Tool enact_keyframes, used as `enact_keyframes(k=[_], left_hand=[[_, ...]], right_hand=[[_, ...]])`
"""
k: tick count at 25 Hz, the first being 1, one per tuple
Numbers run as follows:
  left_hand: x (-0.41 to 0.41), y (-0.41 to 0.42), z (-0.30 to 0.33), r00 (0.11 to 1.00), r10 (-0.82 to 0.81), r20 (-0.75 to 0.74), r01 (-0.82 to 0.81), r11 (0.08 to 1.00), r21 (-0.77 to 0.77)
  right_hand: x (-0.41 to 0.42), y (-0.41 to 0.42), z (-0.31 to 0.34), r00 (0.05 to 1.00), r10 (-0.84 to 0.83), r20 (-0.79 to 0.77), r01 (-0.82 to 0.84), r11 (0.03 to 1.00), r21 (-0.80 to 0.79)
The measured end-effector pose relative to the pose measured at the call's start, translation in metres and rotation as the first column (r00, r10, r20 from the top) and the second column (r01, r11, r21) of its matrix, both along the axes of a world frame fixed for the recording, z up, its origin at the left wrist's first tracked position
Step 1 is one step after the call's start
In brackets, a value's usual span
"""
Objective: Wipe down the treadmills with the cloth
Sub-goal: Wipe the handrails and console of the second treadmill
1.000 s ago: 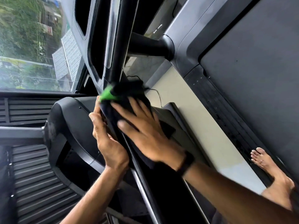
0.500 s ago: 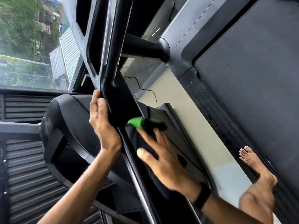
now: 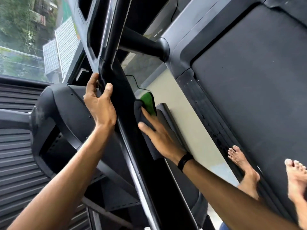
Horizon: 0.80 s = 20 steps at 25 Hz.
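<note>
Your two forearms reach up from the lower edge, one on each side of a black treadmill upright (image 3: 132, 143) that runs diagonally through the view. Your right hand (image 3: 159, 138), with a dark band (image 3: 185, 161) at the wrist, lies flat with straight fingers on a dark cloth (image 3: 146, 120) and presses it against the right face of the upright; a green corner of the cloth (image 3: 147, 102) sticks out just above your fingertips. Your left hand (image 3: 99, 103) grips the opposite edge of the same upright a little higher, thumb on the near face and fingers curled behind it.

At the lower right your bare feet (image 3: 244, 170) stand on the side rail (image 3: 216, 117) of the treadmill, beside its wide dark belt (image 3: 249, 80). A pale strip of floor (image 3: 187, 113) shows between the upright and that rail, with a thin black cable (image 3: 134, 82) trailing across it.

To the left, behind your left hand, sits the rounded dark housing of a neighbouring machine (image 3: 63, 107), with ribbed slats (image 3: 16, 163) below it. Higher up, the upright joins a thick black crossbar (image 3: 142, 44). Beyond that, a window (image 3: 25, 39) shows green trees and a corrugated roof.
</note>
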<state>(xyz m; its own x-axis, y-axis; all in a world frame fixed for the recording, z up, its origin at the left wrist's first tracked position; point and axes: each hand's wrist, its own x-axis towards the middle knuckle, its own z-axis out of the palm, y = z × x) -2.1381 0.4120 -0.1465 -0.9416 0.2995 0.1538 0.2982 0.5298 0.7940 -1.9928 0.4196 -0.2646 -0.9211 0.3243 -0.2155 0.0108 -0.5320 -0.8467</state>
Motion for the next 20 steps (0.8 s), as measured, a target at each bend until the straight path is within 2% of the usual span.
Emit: enact_keyframes(k=[2,4,7,10,14,17,19,20], left_hand=[[0.002,-0.005,0.002,0.995,0.078,-0.055,-0.079,0.997,-0.015],[0.018,-0.013,0.006,0.987,0.104,-0.127,-0.104,0.995,0.000],[0.104,-0.047,0.008,0.990,0.063,-0.123,-0.069,0.997,-0.045],[0.203,-0.110,0.003,1.000,0.019,0.001,-0.019,0.997,-0.076],[0.266,-0.143,-0.004,0.987,0.013,0.160,0.004,0.994,-0.105],[0.283,-0.140,-0.004,0.986,-0.013,0.163,0.035,0.990,-0.134],[0.286,-0.138,-0.008,0.970,-0.038,0.241,0.034,0.999,0.020],[0.286,-0.138,-0.010,0.965,-0.052,0.258,0.040,0.998,0.050]], right_hand=[[0.057,-0.016,0.013,1.000,0.027,-0.005,-0.027,0.996,0.089],[0.120,-0.029,0.034,0.999,0.023,-0.046,-0.011,0.967,0.255],[0.171,-0.053,0.053,0.994,0.045,-0.103,0.002,0.908,0.419],[0.122,-0.045,0.059,1.000,0.003,-0.017,0.005,0.887,0.461],[0.038,-0.006,0.060,0.991,-0.112,0.072,0.074,0.914,0.398],[0.095,-0.036,0.061,0.997,-0.071,0.023,0.054,0.894,0.444],[0.176,-0.065,0.065,0.998,-0.044,-0.043,0.059,0.891,0.451],[0.217,-0.078,0.065,0.997,-0.017,-0.073,0.046,0.902,0.429]])
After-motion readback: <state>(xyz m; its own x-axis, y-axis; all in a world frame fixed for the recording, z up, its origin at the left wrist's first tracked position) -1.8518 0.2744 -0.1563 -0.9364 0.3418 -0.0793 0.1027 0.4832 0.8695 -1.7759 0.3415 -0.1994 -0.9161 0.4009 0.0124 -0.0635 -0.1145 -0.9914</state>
